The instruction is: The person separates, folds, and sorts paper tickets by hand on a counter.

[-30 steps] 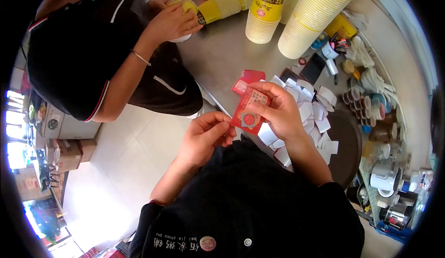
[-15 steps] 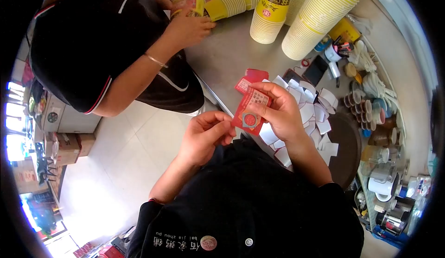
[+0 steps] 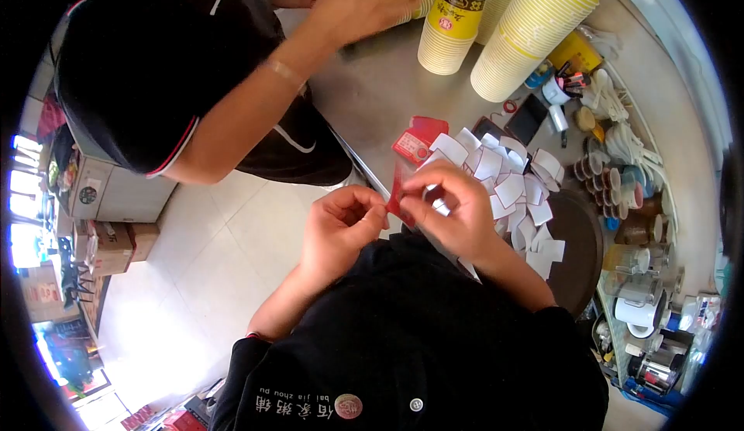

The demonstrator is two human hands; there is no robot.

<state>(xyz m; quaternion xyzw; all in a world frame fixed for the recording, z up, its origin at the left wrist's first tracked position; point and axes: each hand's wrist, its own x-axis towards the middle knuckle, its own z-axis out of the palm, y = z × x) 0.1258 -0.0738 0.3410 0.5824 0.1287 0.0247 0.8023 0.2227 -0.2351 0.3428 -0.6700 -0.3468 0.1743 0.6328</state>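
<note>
A small red printed label point(image 3: 397, 192) is between my two hands, turned nearly edge-on and partly covered by fingers. My left hand point(image 3: 341, 225) is closed in a pinch on its lower end. On the other side my right hand point(image 3: 457, 210), slightly blurred, pinches at its edge with thumb and forefinger. Just beyond, more red printed labels point(image 3: 418, 140) lie on the metal counter point(image 3: 372, 98). A loose heap of curled white paper pieces point(image 3: 508, 187) with thin red edges spreads beside and under my right hand.
A co-worker's arm point(image 3: 263, 113) reaches over the counter at upper left. Stacked yellow paper cups point(image 3: 535, 28) and a shorter cup stack point(image 3: 449, 32) stand at the back. A dark round tray point(image 3: 577, 253), a phone point(image 3: 527, 119) and utensils line the right side.
The label has turned from face-up to nearly edge-on, and my right hand has moved down and left along it. The co-worker's hand has risen away from the yellow cup.
</note>
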